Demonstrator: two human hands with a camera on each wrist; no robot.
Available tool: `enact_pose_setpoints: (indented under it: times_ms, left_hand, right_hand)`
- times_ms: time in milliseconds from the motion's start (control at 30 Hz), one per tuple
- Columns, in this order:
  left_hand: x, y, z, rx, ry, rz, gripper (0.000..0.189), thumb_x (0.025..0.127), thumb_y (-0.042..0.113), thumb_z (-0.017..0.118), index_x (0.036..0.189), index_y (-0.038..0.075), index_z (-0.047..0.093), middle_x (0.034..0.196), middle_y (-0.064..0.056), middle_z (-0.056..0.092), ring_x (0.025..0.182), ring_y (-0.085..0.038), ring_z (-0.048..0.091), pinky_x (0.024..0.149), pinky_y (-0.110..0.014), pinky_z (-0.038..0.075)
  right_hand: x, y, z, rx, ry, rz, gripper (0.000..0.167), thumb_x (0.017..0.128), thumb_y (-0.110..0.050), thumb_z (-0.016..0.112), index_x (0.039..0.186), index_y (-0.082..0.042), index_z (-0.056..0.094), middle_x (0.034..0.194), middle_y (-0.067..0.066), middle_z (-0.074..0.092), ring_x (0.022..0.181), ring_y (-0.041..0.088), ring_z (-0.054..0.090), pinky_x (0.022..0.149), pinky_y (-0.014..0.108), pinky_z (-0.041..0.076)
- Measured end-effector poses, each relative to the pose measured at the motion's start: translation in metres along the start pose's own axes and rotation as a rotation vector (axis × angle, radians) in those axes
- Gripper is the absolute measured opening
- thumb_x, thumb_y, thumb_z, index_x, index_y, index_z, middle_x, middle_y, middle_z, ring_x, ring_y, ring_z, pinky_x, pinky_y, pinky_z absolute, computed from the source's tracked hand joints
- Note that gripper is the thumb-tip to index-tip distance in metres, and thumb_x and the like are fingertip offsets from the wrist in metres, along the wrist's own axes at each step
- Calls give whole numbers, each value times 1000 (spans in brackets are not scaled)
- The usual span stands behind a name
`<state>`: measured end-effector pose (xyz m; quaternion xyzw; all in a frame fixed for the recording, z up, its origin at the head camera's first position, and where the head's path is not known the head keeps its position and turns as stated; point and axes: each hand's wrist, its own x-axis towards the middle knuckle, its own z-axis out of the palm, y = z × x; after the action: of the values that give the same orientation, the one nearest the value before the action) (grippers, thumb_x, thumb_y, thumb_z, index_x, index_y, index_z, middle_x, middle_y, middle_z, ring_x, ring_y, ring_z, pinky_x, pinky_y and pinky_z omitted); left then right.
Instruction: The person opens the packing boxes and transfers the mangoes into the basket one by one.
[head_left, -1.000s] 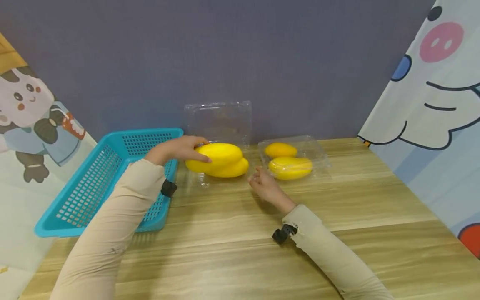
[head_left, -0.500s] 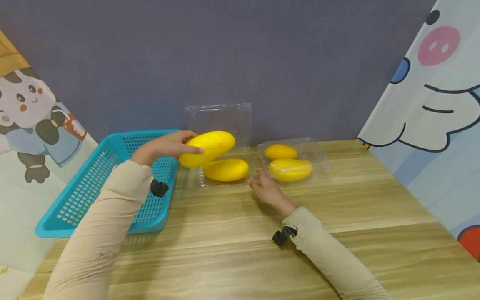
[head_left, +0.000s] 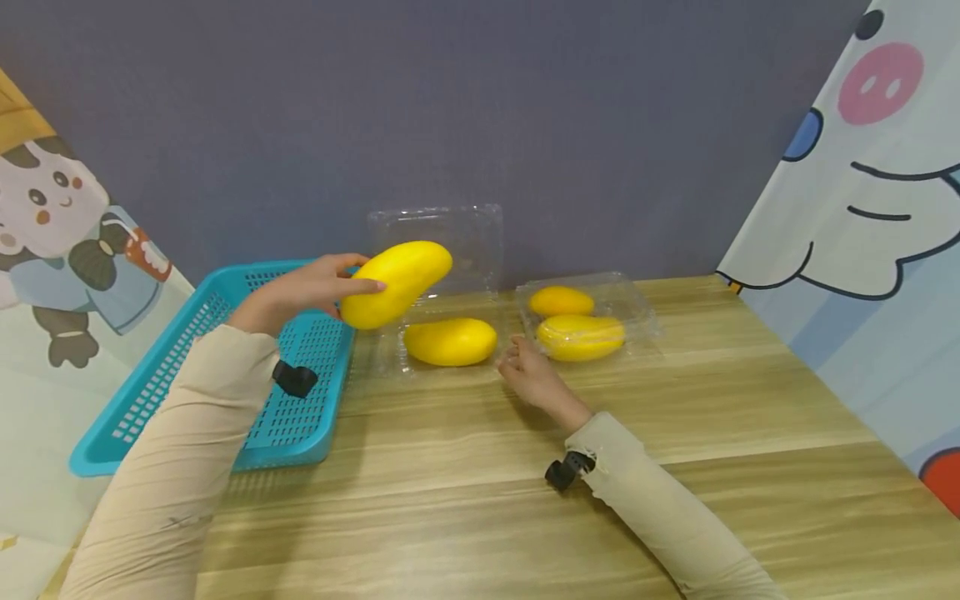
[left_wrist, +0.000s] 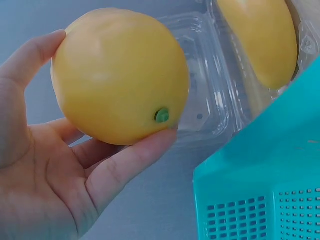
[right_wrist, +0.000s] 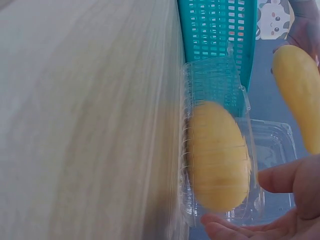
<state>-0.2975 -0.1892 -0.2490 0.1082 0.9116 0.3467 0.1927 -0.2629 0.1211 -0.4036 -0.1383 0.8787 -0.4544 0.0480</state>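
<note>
My left hand [head_left: 300, 287] grips a yellow mango [head_left: 397, 283] between thumb and fingers, holding it tilted above the open clear plastic box [head_left: 435, 221]. In the left wrist view, the held mango [left_wrist: 117, 75] shows a small green stem nub at its end. A second mango [head_left: 452, 342] lies inside the box's base, seen through the clear wall in the right wrist view. At the box's right front corner is my right hand [head_left: 531, 373], its thumb [right_wrist: 277, 179] over the rim and its fingertips low outside the wall.
A blue perforated basket [head_left: 318, 446] stands at the left, partly under the left forearm. Right of the open box, another clear box [head_left: 637, 310] holds two yellow mangoes [head_left: 573, 336]. A grey panel [head_left: 600, 150] rises behind the wood-grain table [head_left: 480, 517].
My left hand has lifted one mango off the other, up and left out of the box, tilting it. The other mango stays in the box, and my right hand has kept its place.
</note>
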Motion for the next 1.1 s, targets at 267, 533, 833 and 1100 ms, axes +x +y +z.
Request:
enact_pose_setpoints:
  times_ms: [267, 533, 833, 1100]
  left_hand:
    - [-10, -9, -7, -4, 47, -9, 85, 86, 58, 57, 148, 10, 23, 137, -21, 43, 113, -32, 53, 83, -45, 53]
    - [-19, -21, -15, -31, 104, -35, 87, 88, 58, 54, 150, 10, 18, 137, -21, 42, 109, -31, 54, 81, -40, 54]
    - [-25, -35, -22, -47, 112, -36, 88, 88, 60, 51, 150, 8, 17, 140, -18, 39, 115, -30, 49, 82, -43, 52]
    - [-28, -45, -23, -50, 141, -69, 91, 87, 61, 51, 150, 7, 16, 141, -22, 37, 117, -34, 47, 83, -43, 52]
  right_hand:
    - [-2, -2, -2, -14, -13, -18, 64, 96, -20, 46, 142, 16, 18, 131, 31, 47, 114, 40, 53, 99, 49, 42]
    - [-2, -3, -1, 7, -26, 18, 65, 96, -21, 47, 144, 12, 18, 136, 30, 43, 117, 40, 52, 99, 49, 41]
    - [-1, -2, -1, 21, -29, 33, 63, 98, -22, 46, 144, 10, 18, 139, 29, 40, 120, 39, 50, 99, 48, 42]
    - [1, -1, -1, 17, -27, 35, 63, 98, -21, 47, 144, 10, 18, 139, 29, 41, 119, 39, 51, 99, 49, 42]
